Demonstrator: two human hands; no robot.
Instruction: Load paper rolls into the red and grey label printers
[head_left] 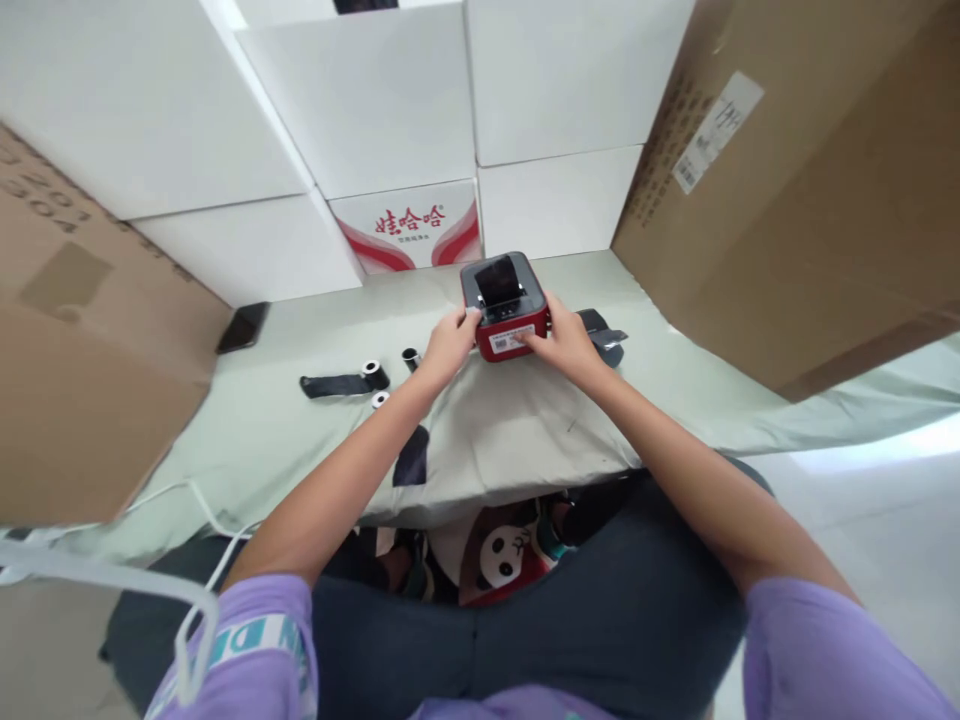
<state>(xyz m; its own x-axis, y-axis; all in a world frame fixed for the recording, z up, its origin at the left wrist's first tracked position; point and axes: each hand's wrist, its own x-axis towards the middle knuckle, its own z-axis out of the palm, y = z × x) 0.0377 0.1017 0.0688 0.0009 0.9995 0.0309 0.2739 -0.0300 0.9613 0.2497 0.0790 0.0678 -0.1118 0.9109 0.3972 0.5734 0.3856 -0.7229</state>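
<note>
**Red label printer held in two hands on a pale green cloth**

Lilac sleeves frame the bottom edge, with dark trousers between them. Two bare forearms reach forward over the cloth-covered table. The left hand grips the left side of one small red label printer, fingers curled against it. The right hand holds the right side, its fingers pressed to the white barcode sticker on the front.

Left of the printer lie three small rolls, one trailing a black ribbon strip. A dark phone lies further left. One black object sits partly hidden behind the right hand; what it is cannot be made out.

White cartons are stacked behind, one printed in red. Two brown cardboard boxes flank the table, both cut off by the frame.
</note>
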